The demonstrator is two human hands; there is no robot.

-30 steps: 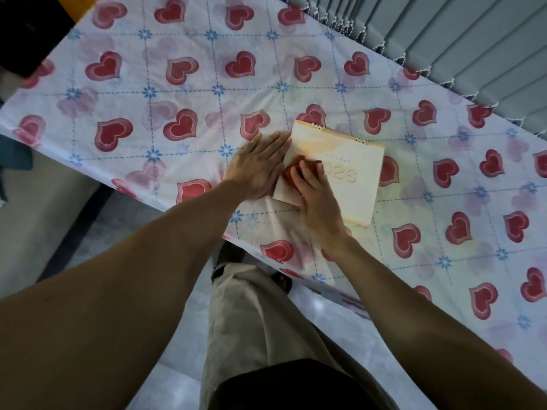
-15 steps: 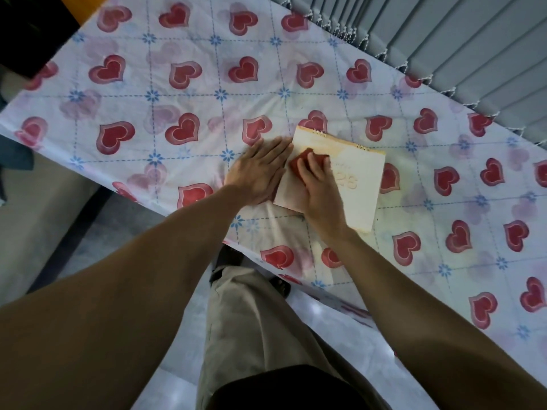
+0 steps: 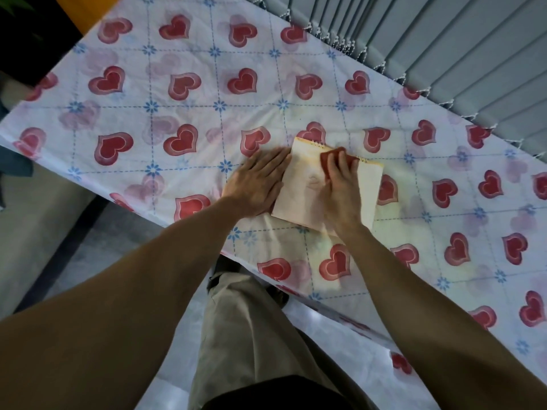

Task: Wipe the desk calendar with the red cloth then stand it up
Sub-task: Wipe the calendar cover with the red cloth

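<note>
The desk calendar [image 3: 305,187], pale with a wire spiral along its far edge, lies flat on the heart-print tablecloth [image 3: 177,108] near the table's front edge. My right hand [image 3: 342,187] rests on top of it and presses the red cloth [image 3: 328,159] against the calendar close to the spiral; my fingers cover most of the cloth. My left hand [image 3: 257,182] lies flat on the tablecloth, fingers together, touching the calendar's left edge.
Grey vertical blinds [image 3: 444,48] run along the table's far side. The table's front edge crosses just below the calendar, with my legs and a pale tiled floor [image 3: 325,350] underneath. A dark object [image 3: 26,39] sits at the upper left.
My right hand has slid the red cloth from the calendar's near-left part up and rightward to the spiral edge. My left hand stays flat against the left edge.
</note>
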